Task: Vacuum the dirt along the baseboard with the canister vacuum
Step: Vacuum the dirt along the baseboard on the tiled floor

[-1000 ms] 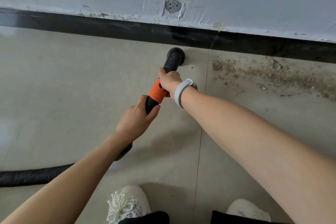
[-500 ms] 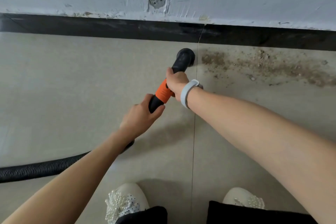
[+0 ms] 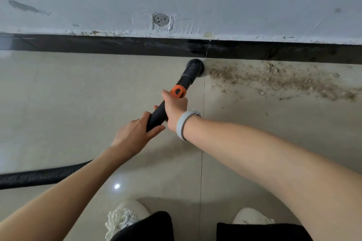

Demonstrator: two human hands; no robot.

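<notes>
A black vacuum wand with an orange collar (image 3: 177,92) slants toward the wall, and its round nozzle (image 3: 194,67) sits on the floor against the black baseboard (image 3: 117,46). My right hand (image 3: 174,109) grips the wand just below the orange collar. My left hand (image 3: 135,135) holds the wand's lower black end, fingers wrapped under it. A band of brown dirt (image 3: 274,80) lies along the baseboard, starting just right of the nozzle. The ribbed black hose (image 3: 39,177) runs off to the left edge.
The beige tiled floor (image 3: 78,94) has a grout line (image 3: 202,143) running from the nozzle toward me. My two white shoes (image 3: 125,217) stand at the bottom. The pale wall (image 3: 235,2) above the baseboard has a patched hole (image 3: 160,19).
The nozzle has slid right along the baseboard to the edge of the dirt. My right hand has slipped back, uncovering the orange collar.
</notes>
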